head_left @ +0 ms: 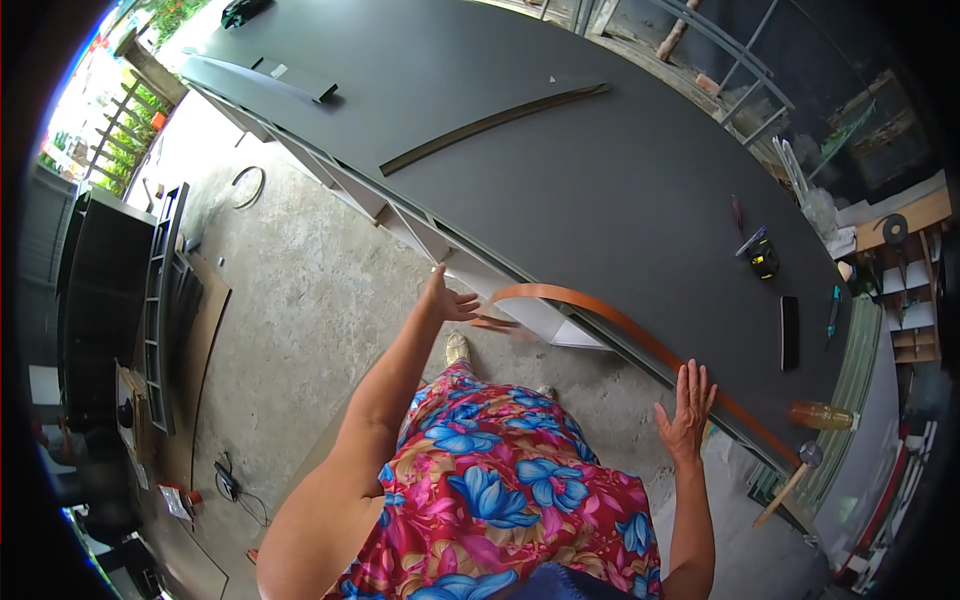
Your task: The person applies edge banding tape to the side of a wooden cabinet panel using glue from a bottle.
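A concrete floor (300, 280) surrounds a long cabinet (600, 190), whose broad grey top slants across the view from upper left to lower right. Pale compartments (585, 335) line the side facing you. The orange strip (640, 336) runs along the near edge of the top, at the right half of that side; its left part bows clear of the edge and curls back beneath itself, where the end is blurred.

Your left hand (450, 300) is beside this curl, its fingers extended and spread apart, with nothing visibly gripped; whether they touch the strip cannot be told. Your right hand (685, 416) lies at the edge farther right, its fingers nearly straight and slightly parted over the strip, the thumb held out to the side; it is not closed around anything.

Near the strip's right end, a mallet (810, 454) sits at the corner, its handle directed toward your side, with a jar (822, 416) of amber contents just beyond. Farther in on the top are a phone (789, 333), a teal cutter (833, 310) and a tape measure (763, 258). A dark strip (490, 128) lies diagonally toward the middle.
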A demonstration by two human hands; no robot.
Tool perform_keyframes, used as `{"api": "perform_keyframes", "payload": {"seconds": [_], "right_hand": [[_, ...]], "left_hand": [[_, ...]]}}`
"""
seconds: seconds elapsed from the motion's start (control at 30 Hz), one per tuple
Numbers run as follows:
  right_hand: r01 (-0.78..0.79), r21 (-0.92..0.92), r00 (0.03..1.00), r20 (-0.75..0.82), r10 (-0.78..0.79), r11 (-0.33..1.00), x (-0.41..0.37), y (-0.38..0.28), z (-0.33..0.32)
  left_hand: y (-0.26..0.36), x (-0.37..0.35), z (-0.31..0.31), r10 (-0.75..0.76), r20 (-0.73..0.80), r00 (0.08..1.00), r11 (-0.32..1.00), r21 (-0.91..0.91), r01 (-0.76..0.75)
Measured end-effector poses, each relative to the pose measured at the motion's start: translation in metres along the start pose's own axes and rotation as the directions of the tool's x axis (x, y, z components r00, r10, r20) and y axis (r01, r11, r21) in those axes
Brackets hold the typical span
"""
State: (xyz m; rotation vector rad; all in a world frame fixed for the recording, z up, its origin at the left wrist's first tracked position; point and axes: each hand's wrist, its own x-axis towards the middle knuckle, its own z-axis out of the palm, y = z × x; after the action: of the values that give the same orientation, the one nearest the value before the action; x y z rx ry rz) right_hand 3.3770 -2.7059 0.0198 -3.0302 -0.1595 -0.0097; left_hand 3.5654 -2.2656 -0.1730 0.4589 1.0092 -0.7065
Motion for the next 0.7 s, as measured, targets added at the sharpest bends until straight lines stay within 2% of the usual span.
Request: {"api": "perform_keyframes", "payload": {"seconds": [0.1,0.23,0.27,0.37,0.47,0.57,0.67,0.7], "right_hand": [[-0.014,0.005,1.000,0.011,0.014,1.000,0.001,-0.003,-0.003],[-0.023,0.002,0.999,0.024,0.023,1.000,0.002,-0.007,-0.005],[-0.025,-0.003,0.999,0.028,0.025,1.000,0.003,-0.007,-0.006],[-0.018,-0.005,0.999,0.030,0.018,1.000,0.002,-0.005,-0.005],[-0.010,0.011,0.999,0.035,0.010,1.000,0.003,-0.004,-0.005],[-0.009,0.029,0.998,0.056,0.007,1.000,0.003,-0.004,-0.007],[-0.015,0.028,0.998,0.068,0.013,0.999,0.003,-0.004,-0.007],[-0.013,0.029,0.998,0.067,0.011,1.000,0.004,-0.004,-0.007]], "left_hand": [[-0.005,0.023,0.012,-0.182,0.098,0.978,0.982,0.069,0.175],[-0.032,0.042,0.030,-0.135,-0.266,0.955,0.838,0.484,0.253],[-0.042,0.035,0.036,-0.132,-0.306,0.943,0.798,0.532,0.284],[-0.063,0.037,0.042,-0.225,-0.361,0.905,0.771,0.502,0.392],[-0.066,0.065,0.035,-0.620,-0.258,0.740,0.723,0.177,0.668],[-0.070,0.070,0.037,-0.682,-0.121,0.721,0.714,0.101,0.693],[-0.076,0.068,0.042,-0.493,0.025,0.870,0.842,0.264,0.470],[-0.077,0.073,0.042,-0.476,0.050,0.878,0.851,0.279,0.445]]}}
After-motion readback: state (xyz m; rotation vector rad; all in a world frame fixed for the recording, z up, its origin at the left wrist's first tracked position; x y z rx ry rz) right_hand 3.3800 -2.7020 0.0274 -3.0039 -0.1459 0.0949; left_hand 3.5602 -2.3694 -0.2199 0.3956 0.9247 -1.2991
